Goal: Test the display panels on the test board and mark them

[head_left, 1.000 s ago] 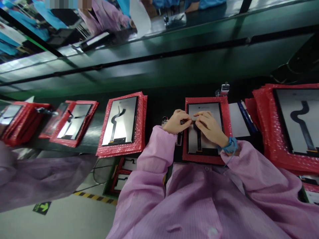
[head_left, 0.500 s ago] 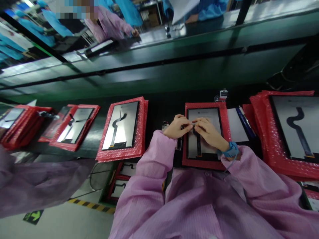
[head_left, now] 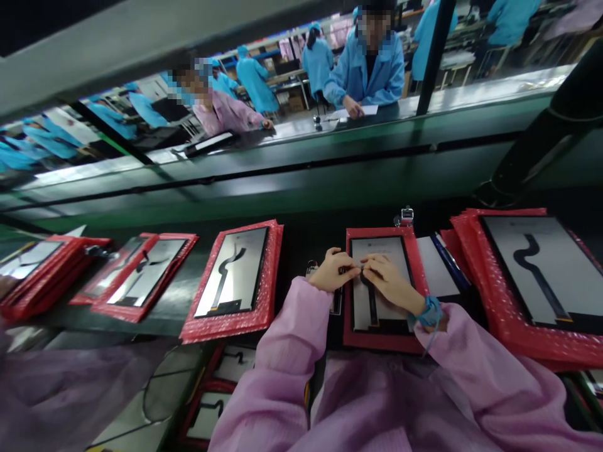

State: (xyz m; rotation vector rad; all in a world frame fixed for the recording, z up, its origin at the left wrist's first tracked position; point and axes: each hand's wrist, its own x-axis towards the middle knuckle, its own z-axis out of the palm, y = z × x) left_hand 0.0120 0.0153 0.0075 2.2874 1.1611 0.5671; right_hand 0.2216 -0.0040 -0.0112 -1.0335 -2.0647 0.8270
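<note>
In front of me a display panel (head_left: 389, 307) lies on a red bubble-wrap sleeve (head_left: 419, 248), its dark flex cable (head_left: 372, 304) running up the middle. The fingertips of my left hand (head_left: 335, 270) are pinched at the cable's upper end. My right hand (head_left: 389, 281), with a blue band at the wrist, reaches over the panel and pinches at the same spot. The two hands' fingertips almost meet. Whatever small part lies between them is too small to tell.
More panels on red sleeves lie to the left (head_left: 240, 267) and in a stack at the right (head_left: 541, 270). White paper (head_left: 436, 270) with a blue pen (head_left: 450, 260) is beside my panel. A small metal counter (head_left: 406, 216) stands behind. A purple sleeve (head_left: 70, 389) is at lower left.
The view has tilted up, so the bench sits lower and more people show across it. Both hands stay at the cable's upper end with little change.
</note>
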